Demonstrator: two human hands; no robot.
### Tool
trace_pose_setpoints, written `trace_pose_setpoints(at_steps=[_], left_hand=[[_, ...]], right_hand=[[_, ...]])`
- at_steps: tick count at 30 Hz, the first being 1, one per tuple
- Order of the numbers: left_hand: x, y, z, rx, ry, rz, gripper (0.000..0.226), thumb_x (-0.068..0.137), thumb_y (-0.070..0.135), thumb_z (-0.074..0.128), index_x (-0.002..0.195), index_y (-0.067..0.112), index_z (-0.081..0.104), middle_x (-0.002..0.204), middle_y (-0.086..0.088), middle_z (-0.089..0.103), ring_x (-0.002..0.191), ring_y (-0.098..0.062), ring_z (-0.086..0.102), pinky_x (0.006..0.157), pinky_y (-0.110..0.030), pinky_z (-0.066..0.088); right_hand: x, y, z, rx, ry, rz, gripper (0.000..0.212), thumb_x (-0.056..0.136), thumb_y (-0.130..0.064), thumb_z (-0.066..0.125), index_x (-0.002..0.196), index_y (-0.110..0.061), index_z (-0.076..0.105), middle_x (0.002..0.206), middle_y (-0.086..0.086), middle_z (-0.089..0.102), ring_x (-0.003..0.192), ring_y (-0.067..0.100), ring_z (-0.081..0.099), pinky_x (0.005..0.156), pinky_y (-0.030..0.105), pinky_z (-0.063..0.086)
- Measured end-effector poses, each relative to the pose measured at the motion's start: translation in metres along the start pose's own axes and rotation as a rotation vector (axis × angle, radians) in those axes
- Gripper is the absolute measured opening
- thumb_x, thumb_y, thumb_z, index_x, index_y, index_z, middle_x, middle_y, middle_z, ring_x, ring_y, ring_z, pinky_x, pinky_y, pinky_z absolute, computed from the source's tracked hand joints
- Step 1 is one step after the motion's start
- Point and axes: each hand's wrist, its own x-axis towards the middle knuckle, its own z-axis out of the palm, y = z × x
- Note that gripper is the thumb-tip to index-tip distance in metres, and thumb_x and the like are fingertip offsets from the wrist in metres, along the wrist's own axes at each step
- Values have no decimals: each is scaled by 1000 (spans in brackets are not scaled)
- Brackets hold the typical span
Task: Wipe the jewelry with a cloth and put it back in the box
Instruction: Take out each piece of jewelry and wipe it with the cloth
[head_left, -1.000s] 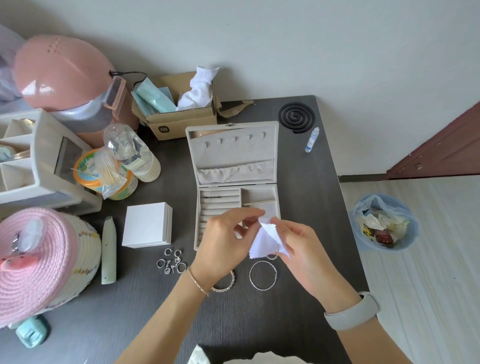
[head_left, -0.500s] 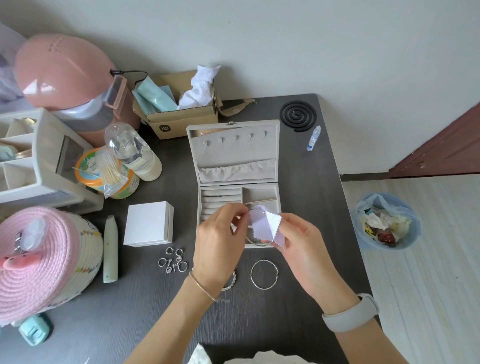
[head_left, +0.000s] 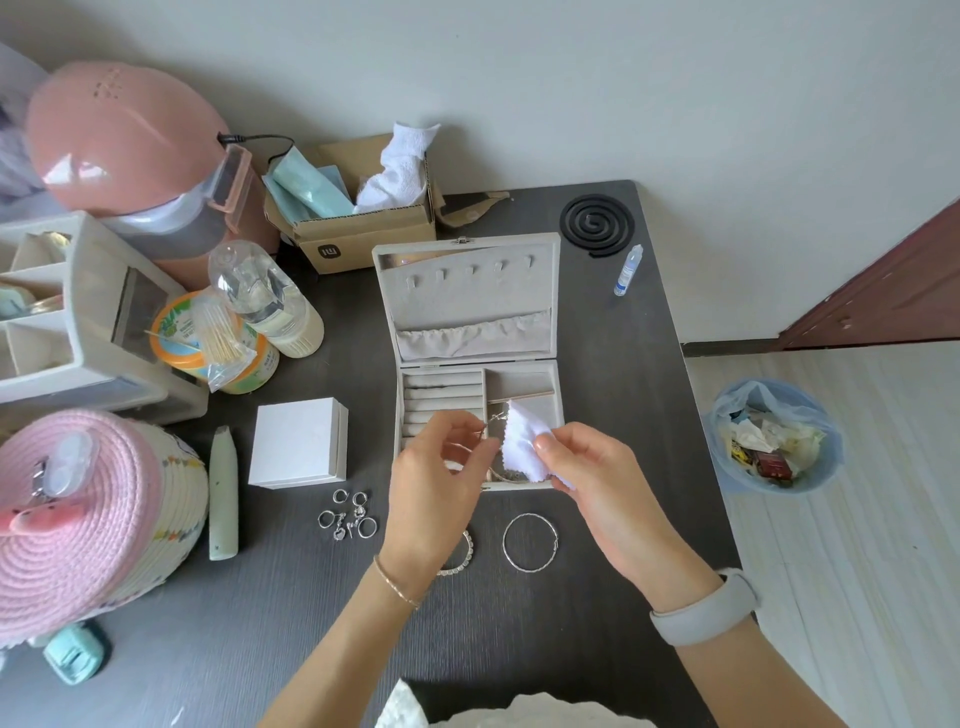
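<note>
Pinching a thin silver hoop (head_left: 493, 452) in my left hand (head_left: 434, 499), with the fingertips curled round its upper left arc. My right hand (head_left: 597, 478) holds the white cloth (head_left: 524, 441), thumb on top and fingers underneath, a tight grip folded over the hoop's right side. The hoop sits between the two grips, above the near end of the open box (head_left: 470, 364). Its clasp end pokes up by the cloth's top corner; the lower arc shows below the cloth, close to the box's front wall. Most of the ring is hidden by fingers and cloth, so I cannot tell its exact tilt. The cloth's long axis runs from upper left to lower right, with the pinked edge facing my left hand.

On the desk (head_left: 623, 613), a second hoop (head_left: 530, 542) lies flat just in front of the box, right of my left wrist. A beaded bracelet (head_left: 460, 561) peeks out from under that wrist. A cluster of small rings (head_left: 348, 517) lies left of it, near a white square case (head_left: 298, 449). The box lid stands open towards the wall, ring rolls on the left and compartments on the right.
</note>
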Motion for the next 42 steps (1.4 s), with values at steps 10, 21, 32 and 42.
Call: trace_pose_setpoints(at_steps=[10, 21, 32, 42], left_hand=[[0, 8, 6, -496, -1, -412, 13, 89, 9, 55, 77, 5, 60, 66, -9, 60, 55, -13, 60, 53, -23, 55], [-5, -8, 1, -267, 20, -236, 15, 85, 7, 61, 71, 12, 65, 61, -9, 64, 51, -11, 62, 56, -26, 56], [-12, -27, 15, -674, 107, -508, 13, 87, 6, 57, 75, 4, 59, 58, -5, 60, 49, -11, 60, 51, -20, 54], [-27, -90, 45, 300, -281, -195, 13, 84, 18, 61, 82, 12, 72, 65, 2, 65, 67, -16, 61, 69, -21, 44]], right_hand=[[-7, 8, 11, 50, -37, -73, 19, 79, -31, 57, 64, -20, 60, 62, 5, 43, 62, 13, 39, 67, 33, 32], [-9, 12, 5, -81, -37, -129, 19, 88, -12, 54, 70, -14, 60, 49, -13, 50, 52, 0, 44, 54, 10, 34], [1, 35, -2, -299, 289, -210, 17, 85, -15, 60, 68, -18, 59, 61, -6, 56, 57, 0, 49, 56, 10, 37], [3, 45, -33, -281, 440, -140, 14, 91, -20, 51, 81, -16, 60, 70, -11, 59, 67, 9, 55, 61, 14, 41]])
